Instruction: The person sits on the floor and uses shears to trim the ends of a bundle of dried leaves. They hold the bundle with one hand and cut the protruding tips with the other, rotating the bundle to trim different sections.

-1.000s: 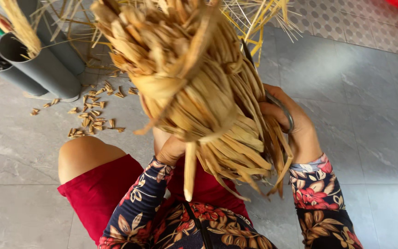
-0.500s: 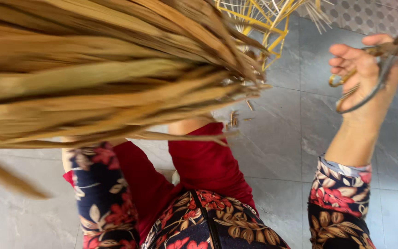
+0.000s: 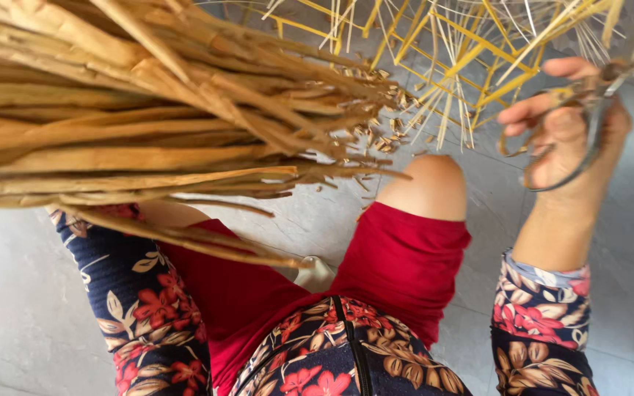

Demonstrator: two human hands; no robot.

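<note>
grey stone-tile floor (image 3: pixel 16 308); thin yellow sticks (image 3: pixel 434 44) lie scattered on it.

Left hand hidden behind the bundle of dried leaf strips (image 3: pixel 148 125), itself cut off by the top and left edges. Scissors (image 3: pixel 588 110) blurred, blade tips cut off at the right edge, well right of the bundle. Yellow strips (image 3: pixel 464 51) beyond the bundle cropped at the top.
</note>
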